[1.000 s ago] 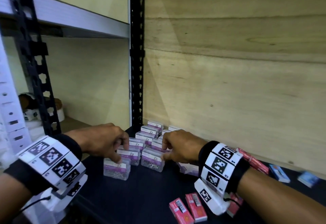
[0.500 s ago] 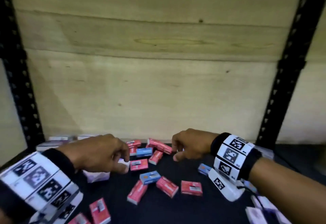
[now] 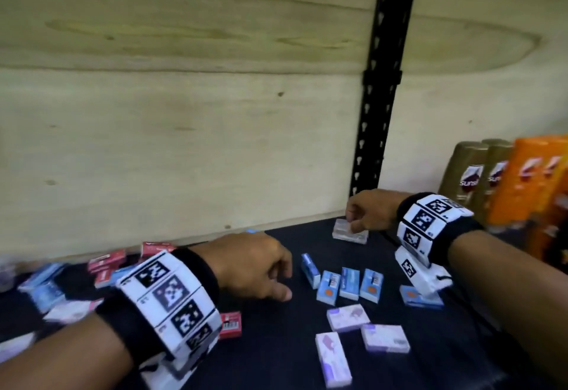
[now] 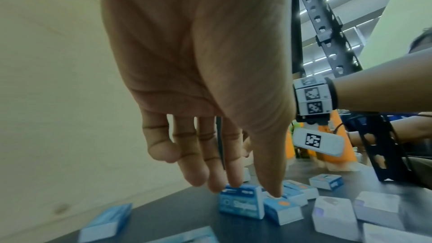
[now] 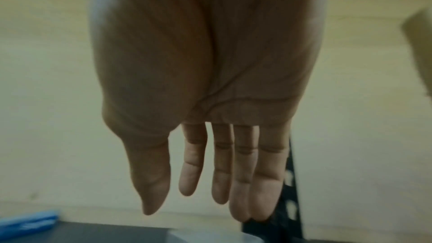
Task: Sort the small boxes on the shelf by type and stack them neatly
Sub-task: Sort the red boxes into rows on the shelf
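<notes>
Swung my view right since half a second ago: red-box clutter now at left, blue boxes (image 3: 350, 284) central, black upright (image 3: 381, 82) in sight. Right hand (image 3: 368, 214) reached to back of shelf (image 3: 276, 343), over clear box (image 3: 350, 229); its fingers (image 5: 243, 173) hang straight, gripping nothing. Left hand (image 3: 255, 266) hovers beside blue row, fingers (image 4: 210, 169) relaxed, tips nearly touching upright blue box (image 4: 240, 202). Lilac boxes (image 3: 362, 337) loose in front. Judge: blue group next for stacking.

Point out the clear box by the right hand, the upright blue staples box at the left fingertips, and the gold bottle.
clear box (image 3: 350, 231), head view, front face.
blue staples box (image 4: 240, 203), left wrist view, printed front face.
gold bottle (image 3: 465, 174), head view, label area.
</notes>
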`<state>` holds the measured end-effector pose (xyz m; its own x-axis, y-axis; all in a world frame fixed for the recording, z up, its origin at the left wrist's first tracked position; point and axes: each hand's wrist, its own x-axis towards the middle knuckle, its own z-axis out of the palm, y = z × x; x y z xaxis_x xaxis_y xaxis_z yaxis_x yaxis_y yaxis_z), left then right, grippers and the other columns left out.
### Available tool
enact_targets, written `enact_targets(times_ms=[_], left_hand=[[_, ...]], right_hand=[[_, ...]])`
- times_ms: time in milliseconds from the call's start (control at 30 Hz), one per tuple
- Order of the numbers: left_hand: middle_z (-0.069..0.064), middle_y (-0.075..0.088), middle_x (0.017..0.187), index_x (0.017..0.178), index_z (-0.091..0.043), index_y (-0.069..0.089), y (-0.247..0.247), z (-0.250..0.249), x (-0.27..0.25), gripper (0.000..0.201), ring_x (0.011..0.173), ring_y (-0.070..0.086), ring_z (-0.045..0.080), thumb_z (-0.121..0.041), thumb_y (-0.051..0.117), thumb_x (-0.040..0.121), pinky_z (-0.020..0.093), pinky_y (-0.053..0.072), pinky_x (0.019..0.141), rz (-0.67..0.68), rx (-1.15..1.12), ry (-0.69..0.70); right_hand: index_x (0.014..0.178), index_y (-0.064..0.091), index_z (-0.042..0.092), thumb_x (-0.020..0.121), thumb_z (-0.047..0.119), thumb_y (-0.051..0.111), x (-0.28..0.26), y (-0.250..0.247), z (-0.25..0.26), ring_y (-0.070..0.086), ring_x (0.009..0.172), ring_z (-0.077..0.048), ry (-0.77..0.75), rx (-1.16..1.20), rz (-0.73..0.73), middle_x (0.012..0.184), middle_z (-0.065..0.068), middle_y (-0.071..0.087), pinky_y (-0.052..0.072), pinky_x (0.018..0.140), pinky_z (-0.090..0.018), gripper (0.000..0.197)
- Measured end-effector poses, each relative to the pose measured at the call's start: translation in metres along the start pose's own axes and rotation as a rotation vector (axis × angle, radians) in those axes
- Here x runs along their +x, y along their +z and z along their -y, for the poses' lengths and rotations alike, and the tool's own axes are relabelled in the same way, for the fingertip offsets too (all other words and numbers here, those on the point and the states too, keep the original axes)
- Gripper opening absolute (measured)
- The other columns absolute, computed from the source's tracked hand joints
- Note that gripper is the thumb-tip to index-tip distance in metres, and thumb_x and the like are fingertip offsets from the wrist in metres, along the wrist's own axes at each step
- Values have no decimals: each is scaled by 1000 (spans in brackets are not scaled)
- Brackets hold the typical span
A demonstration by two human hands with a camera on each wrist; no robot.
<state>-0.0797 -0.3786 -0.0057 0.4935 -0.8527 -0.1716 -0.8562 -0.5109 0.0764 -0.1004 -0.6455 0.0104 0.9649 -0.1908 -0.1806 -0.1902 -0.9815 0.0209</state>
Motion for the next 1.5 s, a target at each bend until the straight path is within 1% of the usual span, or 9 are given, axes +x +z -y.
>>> enact_targets(times_ms=[100,400,500,633,767,933,1233,1367,1500], left_hand=[[-13,62,103,108,-30,63,4,-12,22,36,93,56,10,-57,63,85,27,47,80,12,43,-1],[-13,60,104,106,-30,61,13,0,34,33,87,52,9,-56,63,85,28,41,72,75,65,-154],[-15,61,103,105,-31,62,12,4,29,33,87,54,8,-57,62,85,27,40,72,56,62,-180],[-14,61,106,110,-32,59,2,11,18,36,95,57,10,-58,62,85,31,46,77,-66,44,-200],[-12,56,121,129,-31,49,-7,23,5,55,109,55,12,-56,66,83,34,48,88,-185,-30,-225],[-10,54,131,139,-29,44,-8,36,-17,72,103,54,9,-53,74,78,31,48,89,-292,-136,-214],[-8,66,107,116,-24,63,-13,65,-92,35,89,61,9,-32,75,84,22,49,77,-294,-196,-338],[-11,64,102,113,-25,64,-16,91,-157,35,86,61,7,-34,77,82,18,48,74,-243,-163,-484],[-17,63,94,108,-29,64,-14,110,-219,33,84,61,4,-34,79,79,17,48,72,-217,-139,-643]], right_hand=[[91,57,24,89,35,70,11,8,-18,59,95,-18,26,5,3,101,5,61,46,84,-31,17],[121,53,21,75,37,83,38,28,-20,54,102,-18,80,-2,75,120,0,58,47,89,-31,57],[115,55,21,75,37,82,37,26,-18,52,94,-16,76,5,83,116,-1,60,46,82,-29,51],[102,71,10,81,31,69,29,11,-3,59,69,-16,10,340,117,84,-6,70,53,67,-30,29],[106,62,11,95,24,55,13,-1,35,61,78,-19,-82,573,216,92,-12,64,55,77,-30,19],[107,61,10,98,22,50,2,-5,87,61,78,-20,-243,705,282,93,-13,64,52,75,-28,18],[103,60,12,100,34,54,-4,-3,166,65,77,-19,-443,829,326,91,-9,70,53,75,-30,23],[104,61,17,101,41,49,0,6,209,64,82,-14,-494,596,227,100,-5,70,52,74,-27,27],[111,59,28,92,49,60,-3,17,258,60,103,-15,-614,207,102,111,7,64,47,95,-33,28]])
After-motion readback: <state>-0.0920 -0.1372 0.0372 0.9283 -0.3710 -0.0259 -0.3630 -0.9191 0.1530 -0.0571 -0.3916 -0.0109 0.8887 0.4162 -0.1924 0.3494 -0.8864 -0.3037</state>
